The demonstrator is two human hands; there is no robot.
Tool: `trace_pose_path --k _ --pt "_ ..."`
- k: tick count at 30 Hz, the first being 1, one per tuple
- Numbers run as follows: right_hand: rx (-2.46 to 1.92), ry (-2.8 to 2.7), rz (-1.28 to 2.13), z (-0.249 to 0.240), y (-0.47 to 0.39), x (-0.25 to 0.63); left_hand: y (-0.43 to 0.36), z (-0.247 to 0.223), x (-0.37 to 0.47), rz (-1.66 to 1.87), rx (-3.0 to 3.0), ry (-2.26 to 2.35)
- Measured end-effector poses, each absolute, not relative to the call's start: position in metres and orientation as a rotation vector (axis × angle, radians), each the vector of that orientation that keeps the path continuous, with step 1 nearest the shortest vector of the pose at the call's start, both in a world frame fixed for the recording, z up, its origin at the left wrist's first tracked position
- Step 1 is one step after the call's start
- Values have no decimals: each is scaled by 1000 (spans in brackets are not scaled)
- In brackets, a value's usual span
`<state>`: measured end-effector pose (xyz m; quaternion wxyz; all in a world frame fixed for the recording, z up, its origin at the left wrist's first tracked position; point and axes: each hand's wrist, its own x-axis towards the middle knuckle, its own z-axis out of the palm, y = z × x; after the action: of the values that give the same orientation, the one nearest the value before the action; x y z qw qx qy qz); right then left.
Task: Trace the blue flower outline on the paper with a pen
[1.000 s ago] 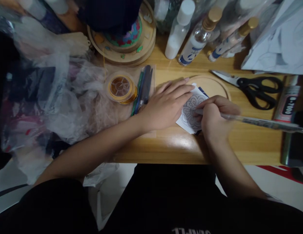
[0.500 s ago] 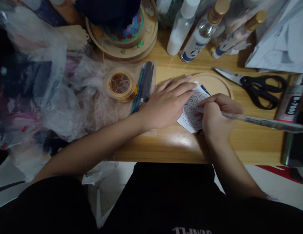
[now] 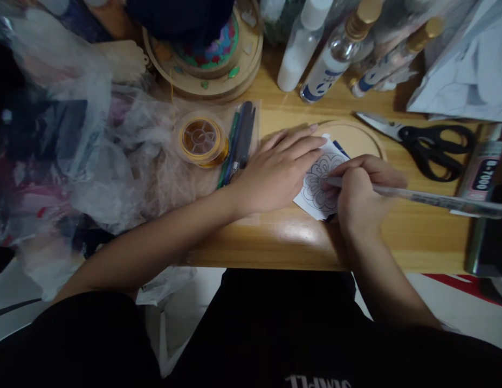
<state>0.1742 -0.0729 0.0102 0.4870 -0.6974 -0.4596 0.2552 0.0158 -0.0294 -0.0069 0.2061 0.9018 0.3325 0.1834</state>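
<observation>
A small white paper [image 3: 315, 200] with a flower line drawing lies over a dark blue piece, partly on a round wooden disc [image 3: 356, 134]. Stretched flat, my left hand [image 3: 279, 171] rests on the table with its fingertips at the paper's upper left edge. My right hand [image 3: 362, 194] is closed around a clear-barrelled pen [image 3: 428, 198], whose tip touches or hovers just over the middle of the flower. The pen's barrel points off to the right.
Black-handled scissors [image 3: 426, 143] lie right of the disc. Glue [image 3: 482, 175] sits at the right edge, bottles [image 3: 325, 64] stand at the back. A wire spool [image 3: 202, 141], pens [image 3: 241, 134] and plastic bags [image 3: 113, 156] are on the left.
My right hand and the pen have shifted very slightly to the right. My left hand and the paper look unmoved.
</observation>
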Motion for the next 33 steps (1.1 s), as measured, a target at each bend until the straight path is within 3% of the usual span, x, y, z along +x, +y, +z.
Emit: trace_pose_path --k 33 --pt "-1678 -1173 613 11 -74 174 -29 -8 16 486 2526 937"
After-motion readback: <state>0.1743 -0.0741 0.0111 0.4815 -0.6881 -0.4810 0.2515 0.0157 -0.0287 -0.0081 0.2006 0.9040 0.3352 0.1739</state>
